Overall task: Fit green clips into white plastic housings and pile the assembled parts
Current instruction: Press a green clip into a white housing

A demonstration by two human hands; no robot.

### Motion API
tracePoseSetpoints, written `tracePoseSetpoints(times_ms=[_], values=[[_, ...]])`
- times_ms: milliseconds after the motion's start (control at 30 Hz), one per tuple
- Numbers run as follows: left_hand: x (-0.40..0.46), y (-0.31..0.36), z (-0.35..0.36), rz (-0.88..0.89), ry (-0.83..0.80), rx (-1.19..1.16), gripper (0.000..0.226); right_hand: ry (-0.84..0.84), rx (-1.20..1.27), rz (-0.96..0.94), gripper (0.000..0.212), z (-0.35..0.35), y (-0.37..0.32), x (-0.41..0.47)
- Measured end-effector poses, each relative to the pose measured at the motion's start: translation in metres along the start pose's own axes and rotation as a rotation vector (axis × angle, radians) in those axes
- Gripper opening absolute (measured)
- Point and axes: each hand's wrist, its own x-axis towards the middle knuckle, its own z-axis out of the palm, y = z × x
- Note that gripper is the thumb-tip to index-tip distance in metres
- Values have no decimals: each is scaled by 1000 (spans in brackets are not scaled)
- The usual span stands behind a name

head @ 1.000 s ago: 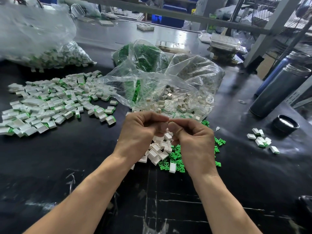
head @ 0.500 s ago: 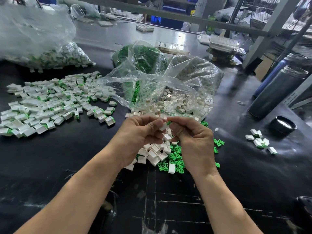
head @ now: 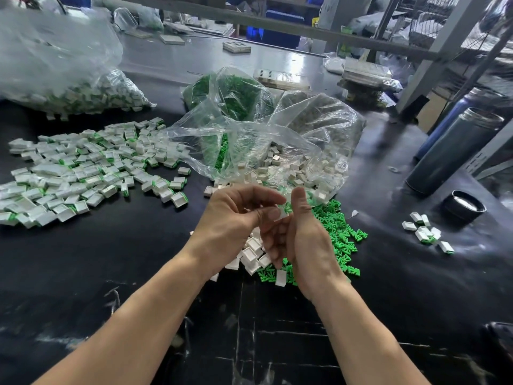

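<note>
My left hand [head: 236,218] pinches a white housing with a green clip [head: 285,212] between thumb and fingers, above the middle of the black table. My right hand [head: 302,237] is beside it, thumb up against the part, fingers loosely curled underneath. Under my hands lie loose white housings [head: 254,251] and loose green clips [head: 340,232]. A broad pile of assembled parts [head: 83,168] spreads over the table's left side.
Clear bags hold white housings [head: 294,165], green clips [head: 230,98] and, at far left, more assembled parts [head: 83,93]. At right lie a dark flask [head: 452,151], its cap [head: 463,208] and a small group of assembled parts [head: 427,232]. A metal frame crosses the back.
My hands have parted slightly and turned: the right hand rolled thumb-up and its fingers loosened, while the left hand keeps the white and green part.
</note>
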Motion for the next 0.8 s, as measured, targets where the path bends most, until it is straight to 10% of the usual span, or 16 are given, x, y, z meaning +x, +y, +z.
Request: tracePoseSetpoints(times_ms=[800], values=[[-2, -13, 16, 55, -43, -38, 11, 283, -19, -183, 54, 13, 3, 6]])
